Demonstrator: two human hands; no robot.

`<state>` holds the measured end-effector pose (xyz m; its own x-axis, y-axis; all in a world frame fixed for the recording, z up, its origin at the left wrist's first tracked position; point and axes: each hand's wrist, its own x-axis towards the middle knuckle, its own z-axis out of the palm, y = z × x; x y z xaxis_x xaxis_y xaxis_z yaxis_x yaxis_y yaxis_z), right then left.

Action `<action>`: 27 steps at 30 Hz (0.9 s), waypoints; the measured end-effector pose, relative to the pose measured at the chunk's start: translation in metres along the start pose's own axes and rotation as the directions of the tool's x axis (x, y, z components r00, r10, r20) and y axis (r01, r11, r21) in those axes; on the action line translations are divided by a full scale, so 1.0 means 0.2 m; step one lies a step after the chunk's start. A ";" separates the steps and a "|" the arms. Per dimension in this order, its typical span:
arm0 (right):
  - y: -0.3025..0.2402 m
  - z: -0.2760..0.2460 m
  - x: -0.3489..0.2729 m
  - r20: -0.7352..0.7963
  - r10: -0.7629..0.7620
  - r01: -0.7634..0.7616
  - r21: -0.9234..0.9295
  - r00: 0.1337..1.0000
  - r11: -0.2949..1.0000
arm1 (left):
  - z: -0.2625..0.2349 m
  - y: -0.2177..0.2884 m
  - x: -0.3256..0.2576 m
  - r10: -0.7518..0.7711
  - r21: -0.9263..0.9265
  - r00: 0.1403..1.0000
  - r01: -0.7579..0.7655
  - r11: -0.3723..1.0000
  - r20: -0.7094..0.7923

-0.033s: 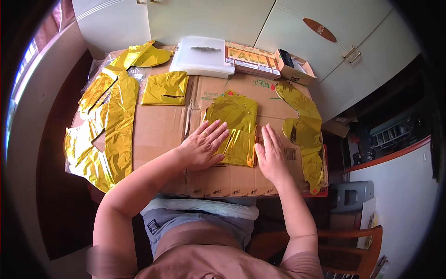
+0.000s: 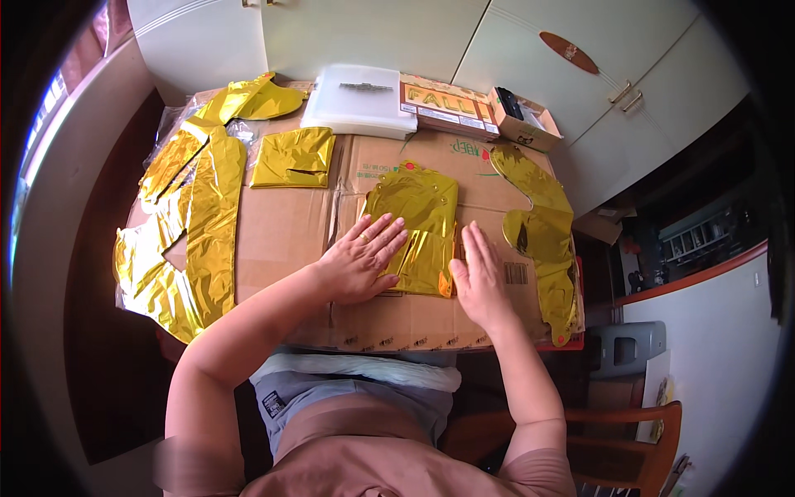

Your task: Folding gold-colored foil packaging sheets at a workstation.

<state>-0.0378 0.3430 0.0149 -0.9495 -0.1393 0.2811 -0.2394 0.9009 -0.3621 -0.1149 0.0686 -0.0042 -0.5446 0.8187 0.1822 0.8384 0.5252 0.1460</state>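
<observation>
A folded gold foil balloon [image 2: 412, 199], flat and without air, lies in front of me on cardboard [image 2: 286, 240]. My left hand [image 2: 368, 257] rests flat on its lower left part, fingers stretched out. Beside its right edge is my right hand [image 2: 482, 277], fingers straight and thumb apart, holding nothing; whether the thumb touches the foil I cannot tell. A small orange tab [image 2: 445, 286] shows at the balloon's lower right corner. Another folded gold foil balloon [image 2: 291, 159] lies further back on the left.
Large unfolded gold foil [image 2: 211, 236] covers the left side, over clear plastic. A curvy flat foil balloon [image 2: 546, 224] lies along the right edge. At the back stand a translucent plastic case [image 2: 352, 108], a printed box [image 2: 447, 108] and a small open carton [image 2: 530, 131], before white cabinets [image 2: 373, 37].
My right hand has shifted very slightly left, toward the folded balloon's edge. My left hand stays in place.
</observation>
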 end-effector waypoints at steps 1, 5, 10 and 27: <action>-0.02 0.02 -0.01 0.024 -0.036 0.037 -0.044 0.999 0.998 | 0.00 0.00 0.00 0.002 0.007 1.000 -0.002 1.000 0.003; -0.11 0.04 -0.01 0.154 -0.082 0.102 -0.125 0.985 0.987 | 0.00 0.00 0.01 0.002 -0.010 1.000 -0.002 1.000 0.022; -0.06 0.05 0.02 0.287 -0.002 0.052 -0.170 0.958 0.984 | -0.01 0.00 0.01 0.004 -0.019 1.000 -0.003 1.000 0.026; 0.05 -0.04 -0.06 0.085 -0.126 0.127 -0.002 0.988 0.992 | -0.10 0.20 0.03 0.165 -0.045 0.985 -0.167 0.985 -0.050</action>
<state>-0.0275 0.3565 0.0158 -0.9256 -0.2861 0.2478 -0.3571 0.8769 -0.3216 -0.0851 0.0907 0.0222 -0.3991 0.8814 0.2527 0.9158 0.3696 0.1573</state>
